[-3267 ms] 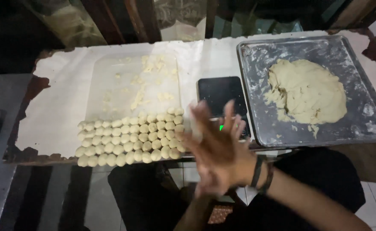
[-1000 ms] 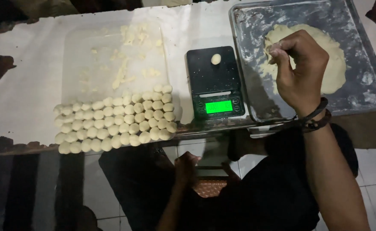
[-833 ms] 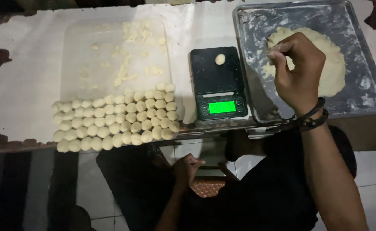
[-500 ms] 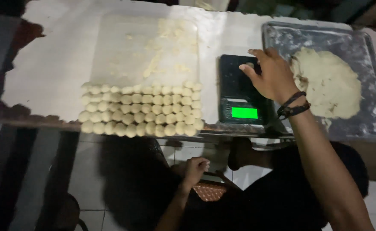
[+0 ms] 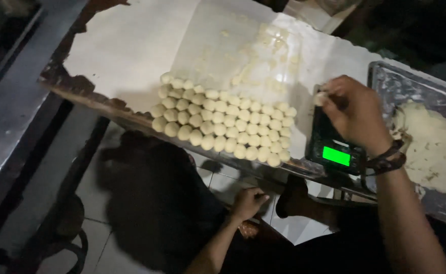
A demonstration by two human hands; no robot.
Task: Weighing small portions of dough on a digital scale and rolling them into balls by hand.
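Dough piece (image 5: 318, 98): small, pale, roundish, no clear long axis; pinched in fingertips of right hand (image 5: 357, 115), held over far-left edge of scale (image 5: 333, 144).
Right hand: fingers closed on the piece, palm down, dark band at wrist.
Left hand (image 5: 248, 202): low, under counter edge, loosely curled, fingers together; holds nothing that can be made out.
Scale: black, flat, green lit display toward the person; mostly covered by right hand, platform contents hidden.
Metal tray (image 5: 385, 89): right of scale, floured, contains flattened mass of pale dough (image 5: 431, 147).
Dough balls (image 5: 223, 122): approx. four rows, packed touching, on clear plastic sheet (image 5: 218, 45) just left of scale; rows run diagonal, along near counter edge. Scraps of dough at far end of sheet.
Counter (image 5: 126, 45): white covering, torn at near-left edge.
Floor below: tiled, dim.
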